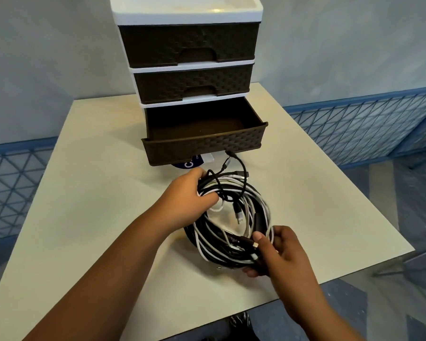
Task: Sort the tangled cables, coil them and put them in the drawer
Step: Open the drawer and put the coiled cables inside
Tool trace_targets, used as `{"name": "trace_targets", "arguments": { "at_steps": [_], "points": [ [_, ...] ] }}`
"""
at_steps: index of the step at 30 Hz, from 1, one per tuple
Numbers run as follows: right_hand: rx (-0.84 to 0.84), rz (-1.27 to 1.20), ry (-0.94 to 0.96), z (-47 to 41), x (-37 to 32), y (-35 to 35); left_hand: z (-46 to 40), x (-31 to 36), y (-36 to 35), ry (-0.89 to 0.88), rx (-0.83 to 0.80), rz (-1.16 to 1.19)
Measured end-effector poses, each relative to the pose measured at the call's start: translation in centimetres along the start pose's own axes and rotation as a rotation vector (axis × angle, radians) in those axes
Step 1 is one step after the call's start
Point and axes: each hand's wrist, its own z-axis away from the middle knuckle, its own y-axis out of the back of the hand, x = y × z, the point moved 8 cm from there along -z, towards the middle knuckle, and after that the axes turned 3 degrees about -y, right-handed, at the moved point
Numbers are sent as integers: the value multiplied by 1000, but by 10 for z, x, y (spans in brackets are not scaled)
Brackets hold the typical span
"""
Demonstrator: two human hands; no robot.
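Note:
A loose ring of black and white cables (246, 217) lies on the pale table (96, 217) in front of the drawer unit. My left hand (190, 195) grips the bundle at its far left side, fingers curled round several strands. My right hand (278, 252) holds the near right part of the ring, thumb on top of the cables. A USB plug (239, 216) hangs inside the ring. The bottom drawer (204, 143) of the dark brown unit is pulled out and looks empty.
The white-framed drawer unit (187, 16) stands at the table's far middle, its upper two drawers (190, 82) shut. A blue and white label (194, 162) lies under the open drawer. The table's edges fall off left, right and near me.

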Motion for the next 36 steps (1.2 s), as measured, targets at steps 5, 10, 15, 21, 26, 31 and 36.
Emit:
{"name": "trace_targets", "arguments": {
  "at_steps": [5, 10, 15, 21, 26, 31, 36],
  "points": [
    [-14, -17, 139, 5, -59, 11, 6, 41, 44, -37, 91, 5],
    [-45, 4, 255, -16, -123, 13, -11, 70, 87, 3, 165, 100],
    [-94, 74, 206, -81, -176, 6, -57, 56, 102, 190, 134, 223],
    [-299, 183, 2, -144, -205, -16, -95, 30, 92, 397, -8, 418],
    [-412, 305, -98, -191, -207, -25, -106, 19, 79, 543, -98, 500],
    [-483, 413, -163, -221, -207, -40, -115, 5, 76, 643, -137, 433],
    [-527, 523, -140, -245, -210, -63, -129, -16, 75, 713, -86, 428]
  ]
}}
